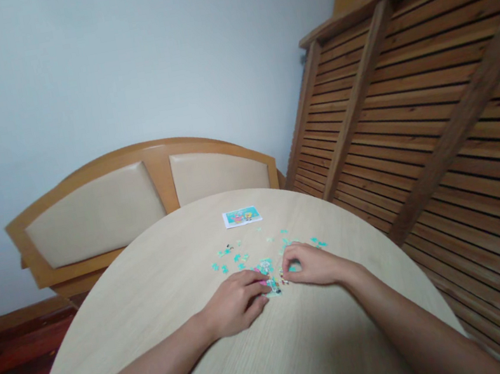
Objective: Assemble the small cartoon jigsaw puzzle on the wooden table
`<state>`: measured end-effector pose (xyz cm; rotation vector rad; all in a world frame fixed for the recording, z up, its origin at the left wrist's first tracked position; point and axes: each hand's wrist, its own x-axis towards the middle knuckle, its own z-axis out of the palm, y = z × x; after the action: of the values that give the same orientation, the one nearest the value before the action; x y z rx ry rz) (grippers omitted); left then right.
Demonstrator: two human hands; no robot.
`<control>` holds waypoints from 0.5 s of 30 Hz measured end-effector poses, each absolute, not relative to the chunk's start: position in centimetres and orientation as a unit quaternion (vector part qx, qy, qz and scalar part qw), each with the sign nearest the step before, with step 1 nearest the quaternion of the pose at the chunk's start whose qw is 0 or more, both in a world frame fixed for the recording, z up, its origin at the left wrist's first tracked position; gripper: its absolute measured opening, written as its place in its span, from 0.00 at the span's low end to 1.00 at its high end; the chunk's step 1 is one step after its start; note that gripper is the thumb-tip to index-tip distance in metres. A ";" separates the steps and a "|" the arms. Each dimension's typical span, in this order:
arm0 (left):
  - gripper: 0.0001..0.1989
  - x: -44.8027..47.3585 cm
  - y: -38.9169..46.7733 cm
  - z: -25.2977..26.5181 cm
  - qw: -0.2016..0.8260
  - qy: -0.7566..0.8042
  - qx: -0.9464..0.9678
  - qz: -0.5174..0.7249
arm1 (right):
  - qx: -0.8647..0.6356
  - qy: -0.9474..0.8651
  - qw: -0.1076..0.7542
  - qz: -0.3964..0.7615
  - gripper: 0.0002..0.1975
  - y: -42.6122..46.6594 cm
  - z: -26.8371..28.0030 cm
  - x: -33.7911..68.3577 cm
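Observation:
A partly joined jigsaw puzzle (pixel 266 266), turquoise with some pink, lies flat near the middle of the round table. My left hand (pixel 237 300) rests over its left side, fingers stretched out and covering part of the picture. Just right of the puzzle, my right hand (pixel 311 264) has thumb and forefinger pinched together at a small puzzle piece (pixel 285 281) with white and reddish-brown colours. The fingertips partly hide this piece. Loose turquoise puzzle pieces (pixel 224 269) are scattered to the left and beyond the hands, with a few more pieces (pixel 318 242) to the right.
A picture card (pixel 242 216) with cartoon figures on turquoise lies toward the far side of the pale round table (pixel 168 272). Behind the table stands a wooden headboard (pixel 160 177) with cream panels. A slatted wooden frame (pixel 411 113) leans at the right.

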<state>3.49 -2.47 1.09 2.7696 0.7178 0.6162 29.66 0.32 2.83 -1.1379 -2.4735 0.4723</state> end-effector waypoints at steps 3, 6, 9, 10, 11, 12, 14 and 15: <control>0.13 3.5 -2.4 1.1 0.108 0.244 0.940 0.213 | -0.404 -0.877 0.200 0.166 0.04 0.4 2.7 29.9; 0.13 3.5 -2.4 1.1 0.107 0.243 0.940 0.212 | -0.397 -0.876 0.206 0.180 0.06 0.4 2.8 30.0; 0.13 3.5 -2.4 1.1 0.105 0.244 0.941 0.209 | -0.378 -0.883 0.199 0.194 0.07 0.2 3.1 30.0; 0.13 3.5 -2.4 1.1 0.104 0.244 0.941 0.208 | -0.372 -0.886 0.196 0.196 0.06 0.2 3.2 30.0; 0.13 3.5 -2.4 1.1 0.104 0.245 0.941 0.207 | -0.368 -0.888 0.193 0.198 0.05 0.1 3.3 30.0; 0.13 3.5 -2.4 1.1 0.103 0.246 0.942 0.206 | -0.365 -0.890 0.190 0.198 0.04 0.1 3.3 29.9; 0.13 3.5 -2.4 1.1 0.103 0.246 0.942 0.206 | -0.365 -0.890 0.187 0.197 0.04 0.1 3.4 29.8; 0.13 3.4 -2.4 1.1 0.104 0.245 0.942 0.205 | -0.366 -0.890 0.187 0.196 0.04 0.1 3.4 29.8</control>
<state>3.45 -2.44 1.12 2.7771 0.7226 0.6060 29.83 0.10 3.37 -1.0301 -2.5061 0.5507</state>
